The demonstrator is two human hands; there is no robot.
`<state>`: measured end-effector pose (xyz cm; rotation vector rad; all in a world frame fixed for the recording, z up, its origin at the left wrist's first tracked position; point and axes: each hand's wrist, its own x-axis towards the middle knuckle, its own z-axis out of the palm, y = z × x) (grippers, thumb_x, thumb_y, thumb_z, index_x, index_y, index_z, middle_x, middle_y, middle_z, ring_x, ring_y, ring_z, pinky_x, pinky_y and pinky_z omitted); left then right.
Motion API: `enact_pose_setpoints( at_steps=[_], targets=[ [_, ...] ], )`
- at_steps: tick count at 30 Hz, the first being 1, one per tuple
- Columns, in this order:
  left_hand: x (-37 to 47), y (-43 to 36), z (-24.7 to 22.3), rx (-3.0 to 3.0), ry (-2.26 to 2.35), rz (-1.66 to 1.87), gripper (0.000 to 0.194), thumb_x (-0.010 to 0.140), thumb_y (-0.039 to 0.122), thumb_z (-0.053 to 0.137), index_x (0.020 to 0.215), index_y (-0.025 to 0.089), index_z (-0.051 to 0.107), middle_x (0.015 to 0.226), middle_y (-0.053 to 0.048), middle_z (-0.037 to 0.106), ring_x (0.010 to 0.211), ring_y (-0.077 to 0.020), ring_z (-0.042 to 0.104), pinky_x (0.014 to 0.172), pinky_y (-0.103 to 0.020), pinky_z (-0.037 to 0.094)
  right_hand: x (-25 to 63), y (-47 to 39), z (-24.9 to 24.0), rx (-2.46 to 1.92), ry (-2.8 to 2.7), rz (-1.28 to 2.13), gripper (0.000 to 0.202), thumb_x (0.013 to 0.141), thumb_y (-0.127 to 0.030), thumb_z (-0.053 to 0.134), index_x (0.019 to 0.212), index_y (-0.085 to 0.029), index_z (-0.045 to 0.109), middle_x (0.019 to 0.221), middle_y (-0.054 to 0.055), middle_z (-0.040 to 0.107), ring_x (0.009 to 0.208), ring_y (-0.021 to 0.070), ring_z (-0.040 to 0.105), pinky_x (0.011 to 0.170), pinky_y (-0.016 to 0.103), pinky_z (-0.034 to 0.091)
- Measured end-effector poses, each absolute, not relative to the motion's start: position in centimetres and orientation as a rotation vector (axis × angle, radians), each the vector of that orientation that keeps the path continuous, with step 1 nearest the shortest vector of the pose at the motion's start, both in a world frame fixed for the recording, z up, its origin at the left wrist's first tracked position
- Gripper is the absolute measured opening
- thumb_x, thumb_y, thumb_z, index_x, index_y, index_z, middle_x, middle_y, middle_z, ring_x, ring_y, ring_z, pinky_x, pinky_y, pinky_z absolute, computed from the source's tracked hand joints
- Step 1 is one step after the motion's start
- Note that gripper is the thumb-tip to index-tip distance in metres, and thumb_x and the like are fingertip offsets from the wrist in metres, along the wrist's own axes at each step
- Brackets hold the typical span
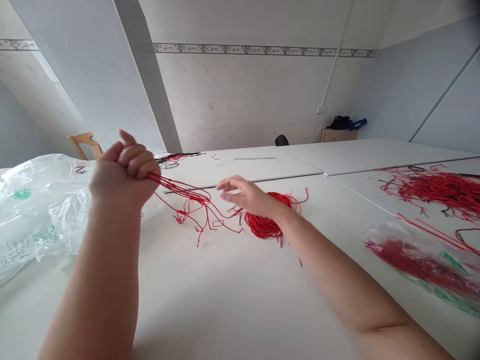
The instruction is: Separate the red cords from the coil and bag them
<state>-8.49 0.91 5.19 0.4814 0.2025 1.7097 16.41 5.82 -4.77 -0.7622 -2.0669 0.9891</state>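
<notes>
My left hand (129, 167) is raised on the left, its fingers wrapped round a bundle of red cords (182, 189). From the fist the cords run down to the right, with loops and knotted ends hanging near the white table. My right hand (243, 192) is at the middle with its fingers apart and nothing in them. It hovers beside the trailing cords and in front of a coiled heap of red cord (264, 222), which my wrist partly hides.
A clear plastic bag (48, 215) stands at the left. On the right lie a tangled pile of red cords (438, 190) and a clear bag of red cords (420, 265). Black and red cords (180, 159) and a thin ruler-like strip (255, 158) lie farther back on the white table (210, 300).
</notes>
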Motion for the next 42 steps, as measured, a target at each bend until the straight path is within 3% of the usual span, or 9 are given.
enact_pose_setpoints(
  at_steps=[3, 5, 8, 11, 22, 31, 42],
  targets=[
    [-9.7, -0.1, 5.9, 0.517, 0.082, 1.726, 0.041, 0.110, 0.020, 0.031, 0.115, 0.037, 0.068, 0.050, 0.005, 0.027, 0.036, -0.0148, 0.025, 0.032, -0.029, 0.021, 19.4, 7.0, -3.7, -1.112, -2.104, 0.699, 0.021, 0.101, -0.037, 0.056, 0.112, -0.023, 0.068, 0.130, 0.008, 0.070, 0.114, 0.0218, 0.066, 0.095, 0.035, 0.050],
    [-10.0, -0.3, 6.0, 0.521, 0.040, 1.711, 0.044, 0.108, 0.020, 0.031, 0.121, 0.041, 0.067, 0.050, 0.004, 0.028, 0.037, -0.0157, 0.026, 0.033, -0.029, 0.020, 21.2, 7.5, -3.2, -1.474, -2.218, 0.631, 0.016, 0.098, -0.032, 0.058, 0.103, -0.023, 0.071, 0.115, 0.007, 0.075, 0.102, 0.0230, 0.067, 0.089, 0.036, 0.048],
    [-9.5, -0.1, 5.8, 0.487, 0.050, 1.666, 0.042, 0.107, 0.019, 0.034, 0.125, 0.040, 0.066, 0.052, 0.004, 0.029, 0.037, -0.0158, 0.026, 0.034, -0.029, 0.020, 22.8, 8.1, -3.4, -1.810, -2.344, 0.799, 0.005, 0.084, -0.020, 0.069, 0.080, -0.020, 0.073, 0.091, 0.007, 0.077, 0.081, 0.0217, 0.068, 0.073, 0.033, 0.048],
    [-8.3, 0.6, 5.2, 0.441, 0.108, 1.617, 0.039, 0.108, 0.017, 0.035, 0.122, 0.035, 0.066, 0.053, 0.004, 0.028, 0.038, -0.0145, 0.024, 0.034, -0.027, 0.019, 22.9, 8.6, -4.5, -1.912, -2.388, 0.967, 0.009, 0.075, -0.013, 0.072, 0.069, -0.019, 0.072, 0.080, 0.005, 0.075, 0.072, 0.0186, 0.068, 0.067, 0.030, 0.049],
    [-5.7, 2.9, 2.9, 0.452, 0.343, 1.529, 0.035, 0.113, 0.019, 0.030, 0.096, 0.022, 0.060, 0.051, 0.008, 0.028, 0.037, -0.0100, 0.023, 0.033, -0.022, 0.023, 20.5, 9.2, -6.7, -2.083, -2.404, 1.016, 0.014, 0.071, -0.020, 0.082, 0.069, -0.019, 0.068, 0.076, 0.005, 0.075, 0.080, 0.0225, 0.073, 0.071, 0.032, 0.055],
    [-5.2, 3.3, 2.5, 0.418, 0.396, 1.519, 0.033, 0.112, 0.018, 0.033, 0.095, 0.021, 0.061, 0.049, 0.008, 0.031, 0.036, -0.0095, 0.027, 0.033, -0.022, 0.022, 23.8, 9.3, -4.3, -1.890, -2.367, 1.019, 0.003, 0.079, -0.020, 0.073, 0.078, -0.020, 0.071, 0.092, 0.004, 0.077, 0.080, 0.0175, 0.070, 0.067, 0.027, 0.049],
    [-4.7, 3.1, 2.4, 0.450, 0.418, 1.516, 0.034, 0.112, 0.019, 0.032, 0.093, 0.019, 0.061, 0.050, 0.008, 0.032, 0.036, -0.0086, 0.028, 0.033, -0.020, 0.023, 23.2, 9.1, -4.2, -1.966, -2.356, 0.927, 0.007, 0.080, -0.015, 0.068, 0.078, -0.019, 0.073, 0.087, 0.004, 0.076, 0.072, 0.0162, 0.065, 0.064, 0.028, 0.045]
  ],
)
